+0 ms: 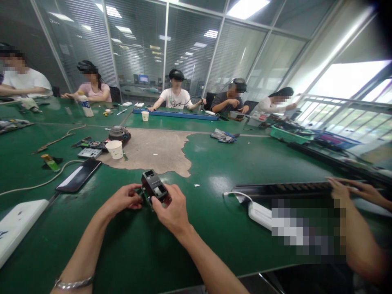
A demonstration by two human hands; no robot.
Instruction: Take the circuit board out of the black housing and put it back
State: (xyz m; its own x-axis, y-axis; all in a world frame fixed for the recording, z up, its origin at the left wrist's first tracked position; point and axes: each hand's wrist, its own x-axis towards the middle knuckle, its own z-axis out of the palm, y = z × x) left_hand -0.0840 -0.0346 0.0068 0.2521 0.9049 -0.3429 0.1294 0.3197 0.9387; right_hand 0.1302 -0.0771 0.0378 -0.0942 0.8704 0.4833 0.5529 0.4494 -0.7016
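Observation:
My right hand (pixel 174 208) is closed around a small black electronic box (pixel 154 183) with rectangular openings in its top, held tilted above the green table (pixel 122 253). A strip of green circuit board (pixel 147 199) shows along the box's lower left side. Curled in a pinch, the fingers of my left hand (pixel 127 198) meet that side of the box. Whatever lies between the left fingertips is hidden.
Left of my hands lie a phone (pixel 79 175), a white case (pixel 21 228) and a small green bottle (pixel 51 162). A paper cup (pixel 114 150) stands beside electronic parts (pixel 119 134). At right, a co-worker's hands (pixel 343 190) touch a long black bar (pixel 281 189) near a white power strip (pixel 260 215).

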